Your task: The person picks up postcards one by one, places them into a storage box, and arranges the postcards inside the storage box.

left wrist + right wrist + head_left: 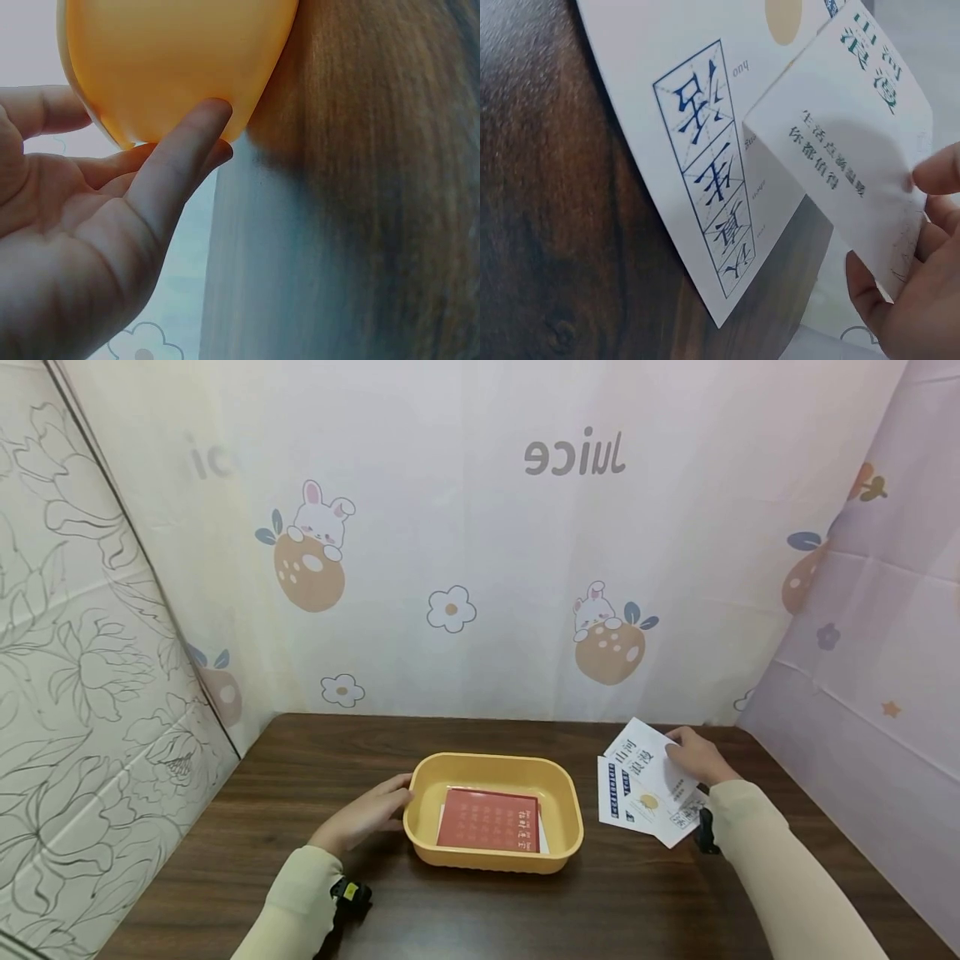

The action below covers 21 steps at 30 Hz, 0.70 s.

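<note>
A yellow plastic basin [495,861] stands on the table, its end wall filling the top of the left wrist view. My left hand [367,814] holds the basin's left end, with one digit [184,154] against the outer wall and others by the rim. Inside the basin lies a red card [487,820] with pale writing, a white edge showing beneath it. To the right, my right hand [697,756] pinches a white postcard [637,752] with dark Chinese characters. A second postcard [679,217] with boxed blue characters fans out under the first, partly hidden by it.
The dark wooden table [465,910] runs back to a pale curtain [480,527] printed with rabbits, fruit and flowers. Further curtains close in the left and right sides. Black bands [351,895] circle both wrists.
</note>
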Tool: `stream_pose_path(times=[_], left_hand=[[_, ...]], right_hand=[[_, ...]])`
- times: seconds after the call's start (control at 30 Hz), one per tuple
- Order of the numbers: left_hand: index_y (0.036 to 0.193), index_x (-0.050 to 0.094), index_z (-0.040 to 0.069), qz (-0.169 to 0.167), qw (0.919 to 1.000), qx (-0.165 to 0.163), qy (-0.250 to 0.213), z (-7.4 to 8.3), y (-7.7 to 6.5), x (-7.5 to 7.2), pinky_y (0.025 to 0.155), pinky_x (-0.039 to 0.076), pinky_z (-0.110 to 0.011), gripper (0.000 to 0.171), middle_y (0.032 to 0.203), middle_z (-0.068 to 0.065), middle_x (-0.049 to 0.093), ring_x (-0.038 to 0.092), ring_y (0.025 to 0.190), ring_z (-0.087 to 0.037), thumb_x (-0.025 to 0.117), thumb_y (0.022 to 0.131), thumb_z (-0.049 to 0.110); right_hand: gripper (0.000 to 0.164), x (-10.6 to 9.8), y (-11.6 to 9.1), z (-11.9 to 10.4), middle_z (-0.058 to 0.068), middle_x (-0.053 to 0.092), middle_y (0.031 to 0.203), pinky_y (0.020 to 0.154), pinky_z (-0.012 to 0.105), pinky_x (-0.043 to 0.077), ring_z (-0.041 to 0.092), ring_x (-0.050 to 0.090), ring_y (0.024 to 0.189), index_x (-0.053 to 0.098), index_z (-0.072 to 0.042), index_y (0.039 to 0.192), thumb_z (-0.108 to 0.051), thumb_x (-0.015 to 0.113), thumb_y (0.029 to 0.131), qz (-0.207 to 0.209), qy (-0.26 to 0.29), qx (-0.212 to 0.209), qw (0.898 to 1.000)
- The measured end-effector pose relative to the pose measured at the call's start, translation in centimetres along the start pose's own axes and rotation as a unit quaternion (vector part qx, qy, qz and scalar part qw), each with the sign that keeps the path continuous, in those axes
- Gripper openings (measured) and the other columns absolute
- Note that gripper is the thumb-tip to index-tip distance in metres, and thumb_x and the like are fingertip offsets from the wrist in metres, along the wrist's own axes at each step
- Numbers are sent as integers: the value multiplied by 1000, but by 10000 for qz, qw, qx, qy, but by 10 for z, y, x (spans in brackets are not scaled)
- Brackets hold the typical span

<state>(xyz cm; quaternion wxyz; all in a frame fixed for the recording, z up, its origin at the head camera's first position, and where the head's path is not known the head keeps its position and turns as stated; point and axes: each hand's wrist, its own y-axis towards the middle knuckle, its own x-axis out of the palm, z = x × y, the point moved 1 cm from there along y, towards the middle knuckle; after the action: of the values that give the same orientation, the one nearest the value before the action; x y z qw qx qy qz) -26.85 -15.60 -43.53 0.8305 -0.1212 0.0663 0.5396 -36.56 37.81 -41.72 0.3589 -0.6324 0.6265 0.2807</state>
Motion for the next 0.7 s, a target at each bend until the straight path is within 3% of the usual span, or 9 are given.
stream_pose_path(times=[0.4,0.7], left_hand=[[154,30,-2,43,10000,-63,23,-1,0,-1,98,50,-51,54,154,-25,36,45,134,-40,40,107,22],[154,30,-2,17,10000,-68,48,0,0,0,99,50,-51,53,154,-25,36,45,134,-40,40,107,22]], right_hand=[[55,-5,-8,-15,37,48,127,82,54,49,43,55,101,41,16,135,-27,31,102,544,-58,-186,9983],[60,-5,-11,-24,36,50,125,82,55,50,43,54,100,43,16,133,-35,32,103,720,-61,-319,9969]])
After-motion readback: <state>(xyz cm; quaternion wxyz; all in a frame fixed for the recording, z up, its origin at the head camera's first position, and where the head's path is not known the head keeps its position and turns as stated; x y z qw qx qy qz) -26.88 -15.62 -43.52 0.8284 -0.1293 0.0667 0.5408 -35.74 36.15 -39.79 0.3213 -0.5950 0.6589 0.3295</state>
